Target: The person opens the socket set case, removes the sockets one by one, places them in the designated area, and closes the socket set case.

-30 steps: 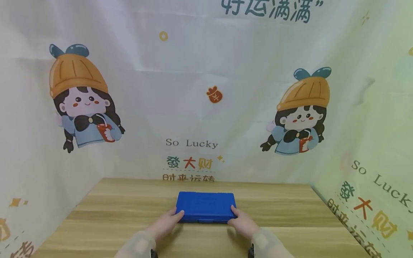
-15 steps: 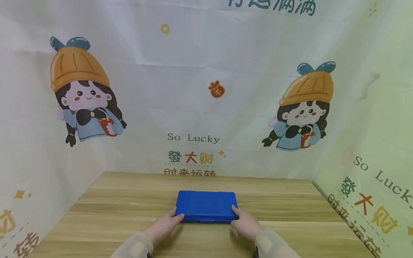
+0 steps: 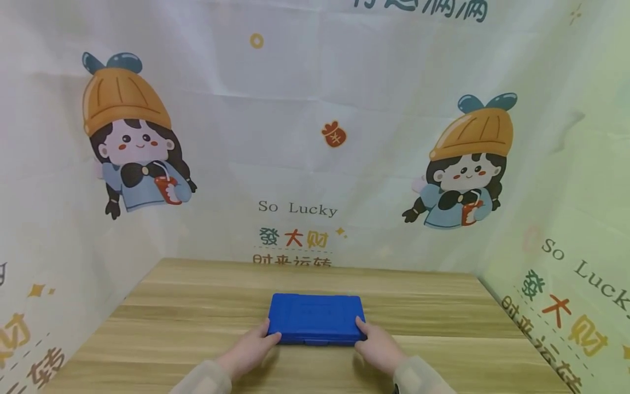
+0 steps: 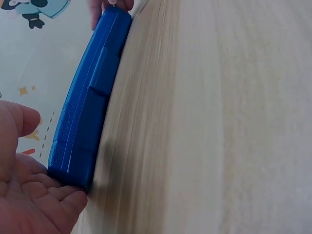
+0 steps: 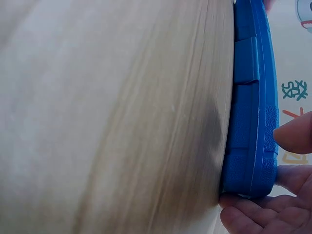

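Note:
A closed blue case [image 3: 316, 317] with a latch on its front side lies on the wooden table, between both hands. My left hand [image 3: 250, 350] holds its left end, fingers at the side and thumb near the front corner. At the right end, my right hand [image 3: 381, 346] grips the case, with the thumb on the top edge. In the left wrist view, the fingers of the left hand [image 4: 36, 190] touch the end of the case [image 4: 85, 107]. The right wrist view has the right hand [image 5: 278, 195] against the other end of the case [image 5: 251, 112].
The wooden table [image 3: 197, 306] extends around the case. Behind it and at both sides hangs a pale printed cloth [image 3: 295, 175] with cartoon figures and lettering.
The head view has tilted down slightly and shifted. The case appears slightly lower and further right in it, with both hands still at its ends.

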`<state>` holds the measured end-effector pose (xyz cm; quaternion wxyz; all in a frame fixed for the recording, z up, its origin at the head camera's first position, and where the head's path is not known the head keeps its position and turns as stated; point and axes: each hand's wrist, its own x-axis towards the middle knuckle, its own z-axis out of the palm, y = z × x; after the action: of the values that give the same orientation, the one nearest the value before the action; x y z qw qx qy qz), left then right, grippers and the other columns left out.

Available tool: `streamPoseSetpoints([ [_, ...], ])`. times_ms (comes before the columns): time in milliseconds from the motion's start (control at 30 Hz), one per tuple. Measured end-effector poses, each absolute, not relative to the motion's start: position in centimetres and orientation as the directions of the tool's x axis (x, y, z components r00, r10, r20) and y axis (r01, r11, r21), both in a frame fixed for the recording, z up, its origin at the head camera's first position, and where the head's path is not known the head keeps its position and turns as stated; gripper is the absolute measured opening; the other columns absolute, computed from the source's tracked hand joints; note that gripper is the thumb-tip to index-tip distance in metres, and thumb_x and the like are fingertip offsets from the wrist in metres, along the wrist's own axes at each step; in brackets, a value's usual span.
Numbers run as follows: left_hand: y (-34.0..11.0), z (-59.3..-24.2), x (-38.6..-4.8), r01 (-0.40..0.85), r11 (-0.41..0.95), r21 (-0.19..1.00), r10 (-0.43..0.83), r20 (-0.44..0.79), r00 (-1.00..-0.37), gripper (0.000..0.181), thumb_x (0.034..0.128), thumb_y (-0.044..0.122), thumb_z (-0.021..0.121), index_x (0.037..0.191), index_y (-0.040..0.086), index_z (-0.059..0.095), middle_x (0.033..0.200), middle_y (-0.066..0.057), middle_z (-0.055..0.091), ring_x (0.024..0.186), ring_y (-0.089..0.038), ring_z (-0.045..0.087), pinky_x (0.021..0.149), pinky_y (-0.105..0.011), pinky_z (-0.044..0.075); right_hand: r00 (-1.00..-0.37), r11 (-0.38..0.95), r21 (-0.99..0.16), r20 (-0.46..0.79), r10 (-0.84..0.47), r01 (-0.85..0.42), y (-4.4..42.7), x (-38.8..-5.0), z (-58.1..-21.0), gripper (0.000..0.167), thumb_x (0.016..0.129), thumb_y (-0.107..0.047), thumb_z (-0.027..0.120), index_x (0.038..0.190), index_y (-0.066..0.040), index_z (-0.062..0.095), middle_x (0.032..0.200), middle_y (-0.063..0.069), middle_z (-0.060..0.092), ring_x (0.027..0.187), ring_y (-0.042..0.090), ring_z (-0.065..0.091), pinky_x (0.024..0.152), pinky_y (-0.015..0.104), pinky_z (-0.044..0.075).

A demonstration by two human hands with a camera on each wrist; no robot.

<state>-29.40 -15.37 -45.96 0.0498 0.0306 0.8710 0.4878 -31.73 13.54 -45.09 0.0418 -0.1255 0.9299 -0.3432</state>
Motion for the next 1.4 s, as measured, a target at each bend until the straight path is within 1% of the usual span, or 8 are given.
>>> streamPoseSetpoints([
  [300,-15.4,-46.1,-28.6,-0.019,0.525,0.851,0.11,-0.09,-0.99,0.073,0.0991,0.035,0.051,0.145,-0.015,0.023,0.151,-0.031,0.023,0.138,-0.047,0.022,0.11,-0.058,0.019,-0.963,0.739,-0.64,0.003,-0.27,-0.209,13.7,-31.1,-45.3,0.065,0.082,-0.012,0.058,0.143,0.002,0.042,0.144,0.027,0.041,0.125,0.034,0.045,0.09,0.049,0.039],
  [533,-15.4,-46.1,-28.1,-0.024,0.499,0.866,0.124,-0.099,-0.987,0.072,0.1003,0.032,0.049,0.146,-0.015,0.02,0.151,-0.032,0.02,0.139,-0.048,0.018,0.11,-0.059,0.016,-0.964,0.746,-0.63,0.013,-0.265,-0.214,13.7,-30.4,-45.0,0.063,0.082,-0.012,0.059,0.141,0.004,0.044,0.141,0.03,0.042,0.132,0.046,0.037,0.104,0.058,0.032],
  [700,-15.5,-46.1,-28.0,0.001,0.476,0.879,0.13,-0.07,-0.989,0.069,0.101,0.031,0.048,0.144,-0.017,0.022,0.15,-0.034,0.021,0.138,-0.049,0.018,0.11,-0.06,0.017,-0.964,0.76,-0.61,0.027,-0.263,-0.224,13.6,-30.1,-44.9,0.063,0.082,-0.012,0.059,0.141,0.004,0.044,0.14,0.031,0.044,0.131,0.046,0.038,0.104,0.058,0.032],
  [867,-16.0,-46.1,-28.1,0.021,0.488,0.873,0.134,-0.051,-0.99,0.064,0.1006,0.028,0.049,0.141,-0.018,0.03,0.147,-0.034,0.03,0.137,-0.048,0.024,0.109,-0.059,0.021,-0.963,0.769,-0.604,-0.007,-0.269,-0.21,13.7,-30.2,-45.1,0.061,0.084,-0.013,0.059,0.141,0.003,0.045,0.141,0.028,0.044,0.132,0.046,0.038,0.103,0.06,0.032],
  [967,-16.2,-46.3,-28.6,0.108,0.602,0.791,0.148,0.023,-0.989,0.064,0.0988,0.028,0.053,0.142,-0.016,0.032,0.146,-0.033,0.032,0.136,-0.047,0.028,0.109,-0.058,0.023,-0.961,0.77,-0.604,-0.018,-0.274,-0.208,13.7,-30.3,-45.2,0.06,0.084,-0.013,0.059,0.141,0.003,0.045,0.141,0.027,0.045,0.131,0.046,0.038,0.102,0.061,0.032],
  [1100,-15.8,-46.3,-29.6,0.32,0.811,0.49,0.285,0.148,-0.947,0.066,0.0964,0.034,0.057,0.145,-0.005,0.037,0.152,-0.025,0.029,0.14,-0.04,0.026,0.111,-0.054,0.023,-0.963,0.776,-0.599,-0.029,-0.269,-0.198,13.7,-30.3,-45.1,0.059,0.085,-0.013,0.06,0.14,0.003,0.046,0.141,0.026,0.045,0.131,0.046,0.038,0.102,0.062,0.031],
  [1200,-15.4,-45.9,-30.3,0.422,0.852,0.309,0.405,0.12,-0.906,0.066,0.095,0.046,0.055,0.146,0.006,0.042,0.154,-0.017,0.03,0.142,-0.035,0.025,0.112,-0.052,0.022,-0.962,0.778,-0.598,-0.039,-0.269,-0.193,13.6,-30.2,-45.0,0.058,0.086,-0.013,0.059,0.14,0.003,0.046,0.141,0.026,0.045,0.131,0.046,0.039,0.102,0.062,0.032],
  [1400,-14.6,-45.2,-31.2,0.472,0.866,0.163,0.466,0.076,-0.881,0.062,0.0919,0.048,0.059,0.142,0.011,0.05,0.147,-0.015,0.042,0.137,-0.034,0.036,0.11,-0.05,0.028,-0.959,0.741,-0.641,-0.026,-0.282,-0.2,14.3,-30.4,-45.2,0.061,0.084,-0.011,0.059,0.142,0.002,0.045,0.142,0.029,0.043,0.121,0.039,0.049,0.094,0.055,0.04],
])
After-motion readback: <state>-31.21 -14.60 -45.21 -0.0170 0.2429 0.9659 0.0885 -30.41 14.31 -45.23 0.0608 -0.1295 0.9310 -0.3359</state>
